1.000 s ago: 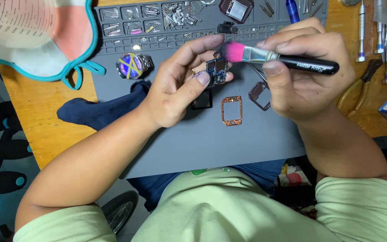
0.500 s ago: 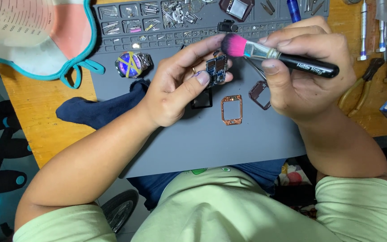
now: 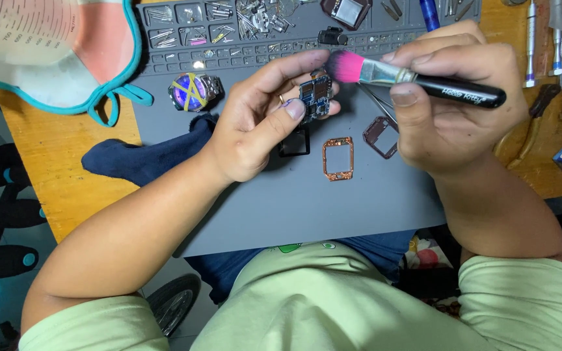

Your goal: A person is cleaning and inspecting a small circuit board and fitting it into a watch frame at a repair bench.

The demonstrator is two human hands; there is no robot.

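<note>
Pinching small blue circuit board (image 3: 315,95) by its edges, left hand (image 3: 261,123) holds it above the grey mat (image 3: 294,208) near the counter's far edge. Right hand (image 3: 453,97) grips pink-bristled brush (image 3: 411,77), bristles touching board. Light, stiff, fragile; edge grip only.

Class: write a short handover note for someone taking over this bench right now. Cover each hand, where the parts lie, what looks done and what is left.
Left hand: pinches a small blue circuit board above the grey mat.
Right hand: holds a black brush, its pink bristles at the board's top edge.
On the mat: black frame, copper frame, dark frame, wristwatch.
Done: the parts lie separated.
Left: board in hand, frames not refitted.
</note>
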